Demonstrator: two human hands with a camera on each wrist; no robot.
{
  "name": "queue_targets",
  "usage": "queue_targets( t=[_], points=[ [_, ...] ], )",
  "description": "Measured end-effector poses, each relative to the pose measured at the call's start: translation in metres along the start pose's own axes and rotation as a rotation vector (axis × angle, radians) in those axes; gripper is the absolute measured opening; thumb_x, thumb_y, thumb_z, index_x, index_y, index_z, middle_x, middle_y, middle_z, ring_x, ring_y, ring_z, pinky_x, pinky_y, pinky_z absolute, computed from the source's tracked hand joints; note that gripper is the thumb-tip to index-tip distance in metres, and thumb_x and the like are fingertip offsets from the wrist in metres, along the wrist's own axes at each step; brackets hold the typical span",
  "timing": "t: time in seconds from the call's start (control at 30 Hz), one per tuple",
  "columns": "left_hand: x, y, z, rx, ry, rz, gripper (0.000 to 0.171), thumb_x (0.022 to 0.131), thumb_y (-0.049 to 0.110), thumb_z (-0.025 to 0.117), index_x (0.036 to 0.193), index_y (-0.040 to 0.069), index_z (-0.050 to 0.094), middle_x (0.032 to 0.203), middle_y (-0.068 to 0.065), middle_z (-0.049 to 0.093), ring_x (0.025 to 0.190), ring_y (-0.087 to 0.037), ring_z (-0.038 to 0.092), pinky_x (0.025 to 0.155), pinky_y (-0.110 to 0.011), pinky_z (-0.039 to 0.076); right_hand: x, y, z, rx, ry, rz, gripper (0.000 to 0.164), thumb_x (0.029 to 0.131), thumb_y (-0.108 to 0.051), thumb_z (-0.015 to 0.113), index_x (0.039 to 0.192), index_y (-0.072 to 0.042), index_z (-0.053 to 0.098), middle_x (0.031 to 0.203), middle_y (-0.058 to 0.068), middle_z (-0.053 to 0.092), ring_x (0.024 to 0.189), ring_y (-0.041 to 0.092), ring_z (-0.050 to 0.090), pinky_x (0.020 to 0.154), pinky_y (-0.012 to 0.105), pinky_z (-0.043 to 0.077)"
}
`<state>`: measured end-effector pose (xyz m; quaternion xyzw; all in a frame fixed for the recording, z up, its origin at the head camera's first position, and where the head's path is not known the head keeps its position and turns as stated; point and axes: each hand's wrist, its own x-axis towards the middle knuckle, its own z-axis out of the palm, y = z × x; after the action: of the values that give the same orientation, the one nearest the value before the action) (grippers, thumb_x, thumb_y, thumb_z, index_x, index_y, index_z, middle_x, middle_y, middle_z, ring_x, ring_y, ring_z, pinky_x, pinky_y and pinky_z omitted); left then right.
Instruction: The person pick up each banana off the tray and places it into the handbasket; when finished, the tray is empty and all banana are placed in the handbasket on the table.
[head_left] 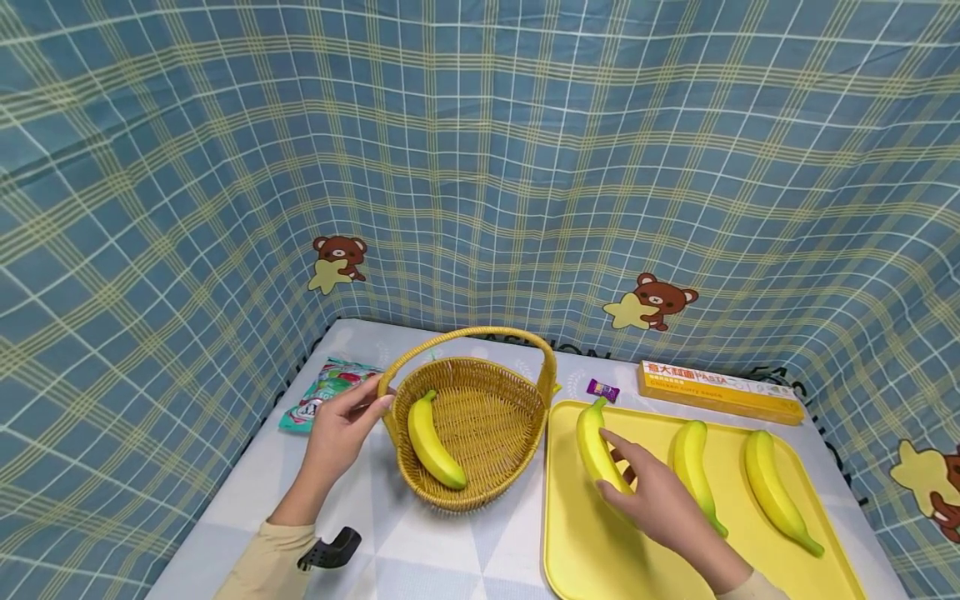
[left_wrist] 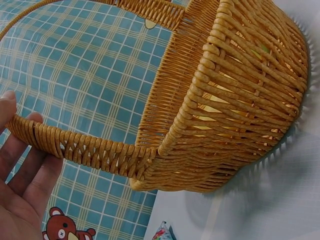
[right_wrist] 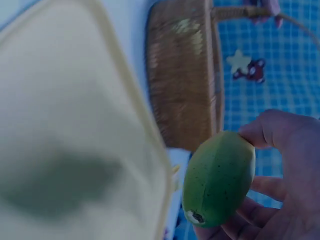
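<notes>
A wicker basket (head_left: pixel 487 425) with an arched handle stands left of the yellow tray (head_left: pixel 592 550). My left hand (head_left: pixel 345 425) holds the side of its handle (left_wrist: pixel 90 152), thumb on one side and fingers on the other. Inside the basket, against its left wall, lies one banana (head_left: pixel 433 442). Over the tray's left part my right hand (head_left: pixel 652 492) grips another banana (head_left: pixel 596 446) between thumb and fingers; the right wrist view shows this banana (right_wrist: pixel 220 180) end-on. Two more bananas lie on the tray, one in the middle (head_left: pixel 693 471) and one at the right (head_left: pixel 780 492).
Behind the tray lie a long pasta box (head_left: pixel 720 393) and a small purple packet (head_left: pixel 602 390). A green snack bag (head_left: pixel 330 392) rests beyond my left hand. Plaid curtains (head_left: pixel 480 167) enclose the table at the back and both sides.
</notes>
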<state>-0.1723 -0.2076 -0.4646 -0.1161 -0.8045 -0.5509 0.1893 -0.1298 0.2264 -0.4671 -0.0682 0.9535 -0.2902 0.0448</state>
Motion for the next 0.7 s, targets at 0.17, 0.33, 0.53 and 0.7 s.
queue_targets(
  t=[0.17, 0.33, 0.53, 0.7],
  points=[
    [-0.001, 0.001, -0.001, -0.006, 0.001, -0.014, 0.039, 0.098, 0.011, 0.07, 0.137, 0.008, 0.065, 0.109, -0.011, 0.075, 0.093, -0.001, 0.068, 0.079, -0.017, 0.058, -0.014, -0.022, -0.009, 0.011, -0.046, -0.036, 0.069, 0.088, -0.03, 0.081, 0.15, -0.025, 0.051, 0.112, -0.005, 0.064, 0.084, 0.008, 0.055, 0.062, 0.025, 0.047],
    [-0.002, 0.001, -0.001, -0.006, -0.003, -0.027, 0.039, 0.098, 0.014, 0.07, 0.137, 0.009, 0.065, 0.109, -0.011, 0.075, 0.093, -0.002, 0.069, 0.079, -0.018, 0.059, -0.021, -0.04, -0.015, 0.058, -0.091, -0.138, 0.065, 0.089, -0.034, 0.079, 0.148, -0.031, 0.051, 0.112, -0.011, 0.063, 0.084, 0.004, 0.056, 0.06, 0.022, 0.049],
    [-0.002, 0.001, -0.002, 0.002, 0.003, -0.028, 0.039, 0.098, 0.015, 0.07, 0.137, 0.009, 0.065, 0.109, -0.011, 0.075, 0.094, -0.002, 0.069, 0.079, -0.017, 0.058, -0.009, -0.061, -0.018, 0.102, -0.154, -0.256, 0.063, 0.091, -0.036, 0.076, 0.149, -0.029, 0.051, 0.11, -0.013, 0.062, 0.086, 0.005, 0.057, 0.058, 0.024, 0.05],
    [-0.002, 0.001, -0.001, 0.001, 0.001, -0.026, 0.04, 0.098, 0.015, 0.07, 0.137, 0.008, 0.065, 0.109, -0.01, 0.075, 0.095, -0.002, 0.069, 0.08, -0.017, 0.058, 0.016, -0.078, -0.013, 0.109, -0.195, -0.295, 0.066, 0.092, -0.032, 0.074, 0.152, -0.022, 0.049, 0.102, -0.01, 0.061, 0.085, 0.009, 0.059, 0.056, 0.026, 0.052]
  ],
)
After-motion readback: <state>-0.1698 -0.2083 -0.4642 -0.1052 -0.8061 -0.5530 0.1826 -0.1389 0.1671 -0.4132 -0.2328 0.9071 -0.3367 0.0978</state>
